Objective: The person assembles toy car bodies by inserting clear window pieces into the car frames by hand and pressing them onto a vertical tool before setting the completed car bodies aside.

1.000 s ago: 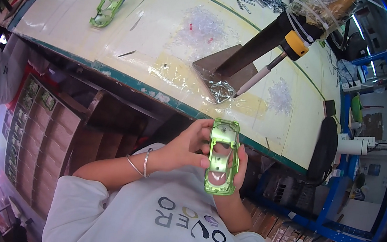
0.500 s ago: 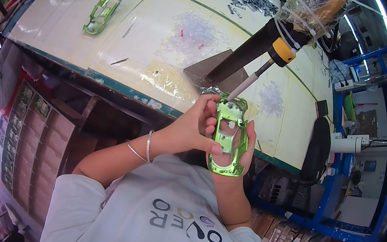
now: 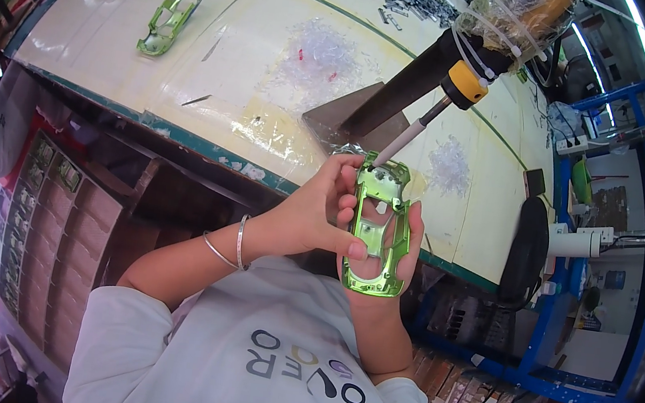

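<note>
A shiny green toy car body shell (image 3: 373, 225), inside facing up, is held between both hands above the table's near edge. My left hand (image 3: 320, 211) grips its left side, thumb on the rim and fingers curled near the far end. Behind and along the right side is my right hand (image 3: 413, 241), mostly hidden by the shell. The pale tip of a stand-mounted electric screwdriver (image 3: 404, 141), with a yellow collar, slants down to the shell's far left corner. It seems to touch there; a screw cannot be made out.
Several more green shells (image 3: 171, 19) lie at the table's far left. A heap of small dark metal parts (image 3: 411, 1) is at the back. Clear plastic bits (image 3: 449, 165) lie in piles. A dark stand base (image 3: 349, 118) sits ahead; a compartmented tray (image 3: 83, 253) leans at left.
The shell and both hands have shifted very slightly left in the picture. The screwdriver tip stays at the shell's far end, and the grip looks the same.
</note>
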`<state>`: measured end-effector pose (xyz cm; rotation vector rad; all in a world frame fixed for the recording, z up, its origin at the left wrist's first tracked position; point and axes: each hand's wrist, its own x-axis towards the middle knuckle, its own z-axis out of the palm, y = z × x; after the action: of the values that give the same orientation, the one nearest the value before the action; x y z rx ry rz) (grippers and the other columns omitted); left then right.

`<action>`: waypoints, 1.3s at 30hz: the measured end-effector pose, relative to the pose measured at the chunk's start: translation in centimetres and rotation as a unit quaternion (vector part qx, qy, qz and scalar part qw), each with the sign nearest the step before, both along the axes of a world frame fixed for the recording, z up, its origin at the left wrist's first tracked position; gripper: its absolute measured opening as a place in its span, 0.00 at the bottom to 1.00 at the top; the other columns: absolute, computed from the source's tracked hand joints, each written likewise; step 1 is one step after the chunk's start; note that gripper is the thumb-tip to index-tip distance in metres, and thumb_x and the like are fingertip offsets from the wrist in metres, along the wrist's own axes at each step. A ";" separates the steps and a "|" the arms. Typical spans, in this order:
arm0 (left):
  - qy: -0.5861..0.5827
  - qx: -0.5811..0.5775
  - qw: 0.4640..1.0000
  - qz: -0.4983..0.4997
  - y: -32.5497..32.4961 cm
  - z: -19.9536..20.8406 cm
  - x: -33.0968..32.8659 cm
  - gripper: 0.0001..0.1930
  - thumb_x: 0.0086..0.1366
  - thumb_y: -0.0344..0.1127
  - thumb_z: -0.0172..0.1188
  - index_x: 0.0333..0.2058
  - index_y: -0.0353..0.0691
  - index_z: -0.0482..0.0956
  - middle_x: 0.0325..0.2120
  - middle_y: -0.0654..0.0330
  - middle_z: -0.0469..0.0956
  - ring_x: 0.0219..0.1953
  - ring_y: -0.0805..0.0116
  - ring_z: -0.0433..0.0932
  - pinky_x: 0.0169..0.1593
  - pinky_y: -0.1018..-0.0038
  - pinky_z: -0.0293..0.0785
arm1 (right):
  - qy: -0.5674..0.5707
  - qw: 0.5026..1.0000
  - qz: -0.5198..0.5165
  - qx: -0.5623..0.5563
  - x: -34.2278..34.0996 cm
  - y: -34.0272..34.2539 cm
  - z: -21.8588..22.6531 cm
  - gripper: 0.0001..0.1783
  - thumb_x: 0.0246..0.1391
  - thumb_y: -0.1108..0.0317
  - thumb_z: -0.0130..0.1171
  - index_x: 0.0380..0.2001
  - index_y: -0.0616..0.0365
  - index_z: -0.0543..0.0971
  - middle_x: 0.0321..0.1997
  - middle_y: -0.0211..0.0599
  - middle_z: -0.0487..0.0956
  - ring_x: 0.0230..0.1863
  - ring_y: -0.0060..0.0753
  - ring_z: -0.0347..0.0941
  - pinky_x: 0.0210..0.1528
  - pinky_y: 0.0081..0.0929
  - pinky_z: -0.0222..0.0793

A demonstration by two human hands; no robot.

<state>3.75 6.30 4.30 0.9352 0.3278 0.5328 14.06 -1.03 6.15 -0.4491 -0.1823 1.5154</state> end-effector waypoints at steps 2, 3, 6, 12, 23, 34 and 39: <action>0.003 0.000 1.000 -0.007 0.0 0.0 0.0 0.54 0.29 0.36 0.72 0.54 0.38 0.45 0.41 0.63 0.58 0.43 0.74 0.60 0.50 0.78 0.56 | -0.002 1.000 -0.017 -0.012 -0.3 -0.1 0.2 0.35 0.53 0.46 0.30 0.49 0.69 0.60 0.42 0.43 0.69 0.37 0.30 0.67 0.40 0.23 0.65; 0.002 0.004 1.000 0.000 -0.1 0.1 0.0 0.54 0.29 0.36 0.72 0.54 0.38 0.45 0.41 0.63 0.58 0.43 0.74 0.60 0.50 0.78 0.57 | -0.002 1.000 -0.017 -0.012 -0.3 -0.1 0.2 0.35 0.53 0.46 0.30 0.49 0.69 0.60 0.42 0.43 0.69 0.37 0.30 0.67 0.40 0.23 0.65; -0.008 0.017 1.000 0.006 -0.1 0.4 0.0 0.52 0.31 0.35 0.71 0.53 0.38 0.45 0.38 0.64 0.57 0.38 0.77 0.58 0.45 0.81 0.58 | -0.001 1.000 -0.013 0.008 -0.2 -0.1 0.2 0.35 0.53 0.46 0.31 0.49 0.70 0.60 0.41 0.43 0.69 0.35 0.30 0.68 0.39 0.23 0.66; 0.025 0.052 0.998 -0.002 0.0 0.9 -0.1 0.50 0.32 0.35 0.71 0.52 0.36 0.46 0.36 0.65 0.58 0.35 0.78 0.58 0.42 0.82 0.60 | 0.021 0.999 -0.024 -0.004 -0.5 -0.3 0.8 0.36 0.53 0.45 0.30 0.49 0.70 0.60 0.41 0.44 0.69 0.35 0.31 0.68 0.39 0.24 0.66; 0.047 0.087 0.995 0.023 -0.7 1.6 0.7 0.48 0.37 0.36 0.69 0.50 0.30 0.43 0.32 0.59 0.64 0.28 0.79 0.63 0.33 0.83 0.65 | -0.026 0.998 -0.051 -0.010 0.4 -1.2 -0.3 0.33 0.51 0.41 0.34 0.46 0.60 0.64 0.36 0.43 0.71 0.34 0.33 0.68 0.37 0.28 0.67; 0.045 0.105 0.993 0.032 -1.0 0.4 0.1 0.50 0.38 0.36 0.69 0.51 0.31 0.39 0.45 0.50 0.63 0.31 0.72 0.67 0.38 0.74 0.69 | -0.080 0.980 -0.124 -0.137 0.0 0.2 0.0 0.31 0.51 0.43 0.34 0.42 0.60 0.66 0.26 0.40 0.70 0.22 0.30 0.66 0.14 0.20 0.60; -0.003 0.172 0.981 0.086 -2.0 -1.3 -0.3 0.51 0.40 0.39 0.68 0.52 0.32 0.37 0.43 0.48 0.64 0.45 0.63 0.65 0.48 0.71 0.63 | 0.050 0.994 0.102 -0.007 3.0 -0.3 -2.3 0.32 0.52 0.42 0.30 0.43 0.60 0.65 0.26 0.48 0.69 0.17 0.30 0.61 0.15 0.23 0.59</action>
<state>3.44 4.32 2.99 1.2458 0.3180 0.7670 17.08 -1.30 3.83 -0.3726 -0.1430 1.7355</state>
